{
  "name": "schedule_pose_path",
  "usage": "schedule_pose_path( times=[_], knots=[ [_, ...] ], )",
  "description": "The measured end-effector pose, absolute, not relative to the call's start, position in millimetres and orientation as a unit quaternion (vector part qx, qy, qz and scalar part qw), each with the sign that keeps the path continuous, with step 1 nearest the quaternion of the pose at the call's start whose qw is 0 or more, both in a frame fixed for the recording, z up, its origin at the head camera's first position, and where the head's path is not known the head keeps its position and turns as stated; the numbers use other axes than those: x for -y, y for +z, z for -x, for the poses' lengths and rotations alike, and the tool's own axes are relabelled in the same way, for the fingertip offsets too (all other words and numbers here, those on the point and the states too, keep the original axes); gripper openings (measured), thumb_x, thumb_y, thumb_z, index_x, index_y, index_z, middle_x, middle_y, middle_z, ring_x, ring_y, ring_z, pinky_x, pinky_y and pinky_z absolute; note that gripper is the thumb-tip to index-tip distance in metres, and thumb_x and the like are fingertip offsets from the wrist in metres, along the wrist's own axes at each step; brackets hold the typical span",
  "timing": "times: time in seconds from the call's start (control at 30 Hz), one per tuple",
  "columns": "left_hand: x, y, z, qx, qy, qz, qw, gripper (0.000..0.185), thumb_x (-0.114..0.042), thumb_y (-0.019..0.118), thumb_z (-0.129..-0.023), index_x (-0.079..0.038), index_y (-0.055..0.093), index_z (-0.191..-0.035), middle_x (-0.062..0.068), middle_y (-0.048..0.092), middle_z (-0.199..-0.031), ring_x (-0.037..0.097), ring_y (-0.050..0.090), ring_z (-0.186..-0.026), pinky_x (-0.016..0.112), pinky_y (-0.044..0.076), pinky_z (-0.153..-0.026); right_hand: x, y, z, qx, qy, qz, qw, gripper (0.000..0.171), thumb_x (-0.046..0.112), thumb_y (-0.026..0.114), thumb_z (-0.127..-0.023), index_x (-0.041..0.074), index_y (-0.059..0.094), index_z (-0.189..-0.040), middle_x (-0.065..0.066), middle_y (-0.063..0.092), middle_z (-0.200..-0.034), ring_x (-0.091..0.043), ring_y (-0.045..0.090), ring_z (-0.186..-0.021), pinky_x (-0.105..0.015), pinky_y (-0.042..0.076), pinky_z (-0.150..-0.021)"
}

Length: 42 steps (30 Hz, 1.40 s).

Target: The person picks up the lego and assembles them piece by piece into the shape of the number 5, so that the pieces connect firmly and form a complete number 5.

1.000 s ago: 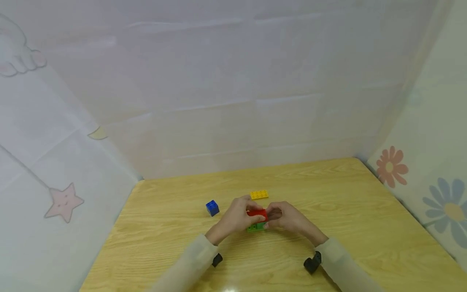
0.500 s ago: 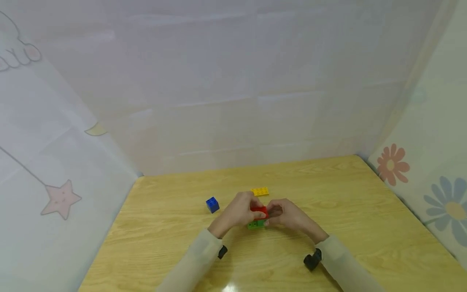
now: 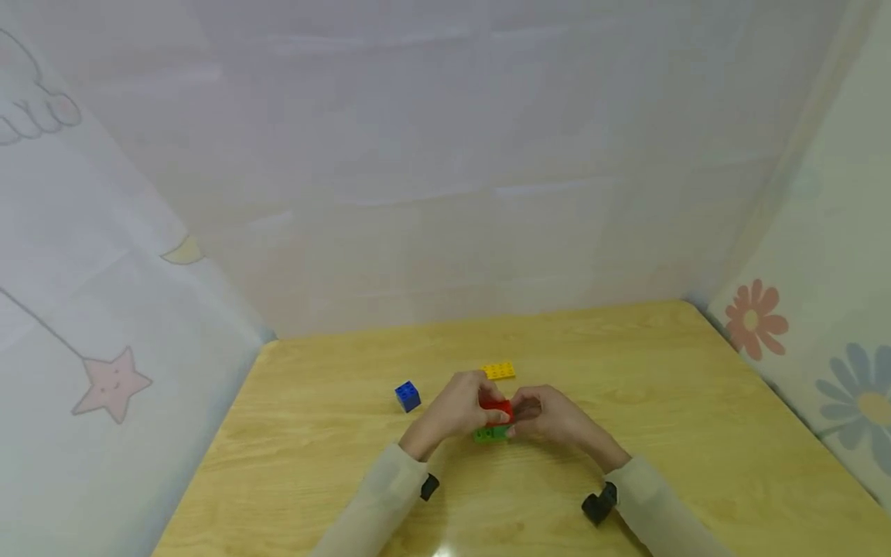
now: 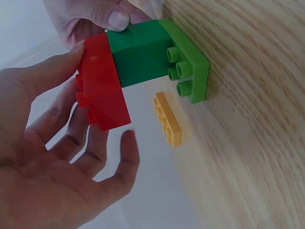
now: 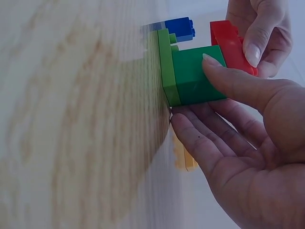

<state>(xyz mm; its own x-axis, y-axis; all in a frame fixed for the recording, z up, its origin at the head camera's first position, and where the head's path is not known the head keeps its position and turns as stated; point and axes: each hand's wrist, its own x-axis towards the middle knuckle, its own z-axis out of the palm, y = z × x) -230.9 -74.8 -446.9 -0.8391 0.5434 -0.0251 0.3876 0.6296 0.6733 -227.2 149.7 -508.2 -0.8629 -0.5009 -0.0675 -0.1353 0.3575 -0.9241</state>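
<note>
My left hand (image 3: pixel 452 406) grips a red toy building brick (image 4: pixel 102 86), its thumb on the near side. The red brick sits at the top of a dark green brick (image 4: pixel 140 52), overhanging it to the left. Under the dark green brick is a light green studded plate (image 4: pixel 188 62), low over the table, with several bare studs showing on its left part. My right hand (image 5: pixel 248 124) holds the dark green brick from the right, thumb on the near face and fingers behind it. Part of the red brick is hidden by the left hand in the head view.
Left of the hands, a blue brick (image 3: pixel 407 396) stands on the wooden table (image 3: pixel 334 464). A flat yellow studded plate (image 3: pixel 498 370) lies just behind the hands. Pale fabric walls rise behind the table and along both its sides.
My left wrist and forearm have shifted slightly to the right, the hand still gripping the red brick. The right hand keeps its hold, and the blue brick and yellow plate stay put.
</note>
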Motion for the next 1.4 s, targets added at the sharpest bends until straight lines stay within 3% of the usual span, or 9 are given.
schedule_pose_path(
  times=[0.5,0.97,1.1,1.17,1.3,1.4],
  knots=[
    [71,-431,230,-0.923,0.261,-0.272,0.075,0.017,-0.025,0.085,-0.091,-0.013,0.083,-0.102,0.001,0.076,-0.1,0.011,0.063,-0.084,0.024,0.056,-0.073,-146,-498,226,-0.797,-0.541,0.217,0.16,0.025,0.012,0.083,-0.091,0.01,0.072,-0.113,-0.009,0.077,-0.12,-0.025,0.074,-0.113,-0.032,0.062,-0.094],
    [81,-442,241,-0.913,0.296,-0.255,0.12,0.024,-0.038,0.082,-0.093,-0.021,0.083,-0.109,-0.007,0.075,-0.103,0.007,0.067,-0.089,0.027,0.059,-0.077,-144,-490,227,-0.814,-0.519,0.205,0.162,0.026,0.016,0.084,-0.09,0.013,0.071,-0.112,-0.003,0.077,-0.12,-0.021,0.073,-0.114,-0.039,0.061,-0.096],
    [84,-446,245,-0.901,0.293,-0.3,0.112,0.03,-0.04,0.08,-0.094,-0.02,0.081,-0.116,-0.005,0.072,-0.101,0.007,0.066,-0.089,0.024,0.058,-0.076,-147,-489,228,-0.816,-0.515,0.2,0.167,0.026,0.016,0.084,-0.09,0.012,0.071,-0.112,-0.005,0.077,-0.12,-0.024,0.074,-0.115,-0.041,0.061,-0.098],
    [88,-449,244,-0.897,0.275,-0.333,0.098,0.035,-0.041,0.077,-0.096,-0.018,0.078,-0.123,-0.002,0.073,-0.106,0.01,0.067,-0.094,0.024,0.058,-0.08,-149,-490,228,-0.815,-0.514,0.205,0.173,0.027,0.015,0.084,-0.09,0.01,0.071,-0.113,-0.007,0.077,-0.12,-0.026,0.074,-0.114,-0.042,0.061,-0.099],
    [103,-449,236,-0.891,0.283,-0.342,0.092,0.054,-0.051,0.069,-0.1,-0.014,0.067,-0.139,0.006,0.071,-0.127,0.022,0.067,-0.116,0.039,0.057,-0.099,-150,-493,229,-0.814,-0.508,0.218,0.178,0.03,0.016,0.085,-0.089,0.009,0.071,-0.114,-0.008,0.077,-0.12,-0.026,0.074,-0.114,-0.046,0.059,-0.102],
    [117,-445,235,-0.888,0.319,-0.321,0.082,0.054,-0.051,0.066,-0.102,-0.013,0.065,-0.14,0.01,0.068,-0.135,0.029,0.065,-0.123,0.049,0.054,-0.104,-153,-491,229,-0.816,-0.505,0.222,0.175,0.036,0.021,0.087,-0.089,0.009,0.07,-0.118,-0.009,0.075,-0.125,-0.029,0.072,-0.119,-0.05,0.057,-0.105]
  ],
)
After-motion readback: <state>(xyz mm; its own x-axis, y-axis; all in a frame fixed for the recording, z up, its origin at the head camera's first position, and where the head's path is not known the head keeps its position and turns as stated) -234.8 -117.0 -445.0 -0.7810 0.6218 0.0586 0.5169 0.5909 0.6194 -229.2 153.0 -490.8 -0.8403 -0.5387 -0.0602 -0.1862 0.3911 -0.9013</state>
